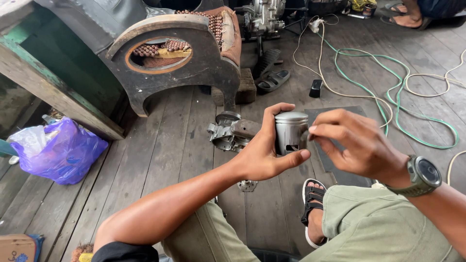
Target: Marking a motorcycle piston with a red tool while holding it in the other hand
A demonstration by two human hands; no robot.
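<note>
My left hand (pixel 264 148) grips a grey metal piston (pixel 290 132) upright, thumb under it and fingers curled over its far side. My right hand (pixel 357 143), with a watch on the wrist, is at the piston's right side, fingertips pinched together against its skirt; whether they hold a small part I cannot tell. Both hands hover above my knees and the wooden plank floor (pixel 170 145). Just behind the left hand a metal engine part (pixel 232 133) lies on the floor.
A dark wooden seat frame with a beaded cover (pixel 179 58) stands at the back. A purple plastic bag (pixel 63 150) lies left. Green and white cables (pixel 388 82) loop across the right floor. Sandals (pixel 272 80), an engine (pixel 264 17) and another person's feet (pixel 405 14) are further back.
</note>
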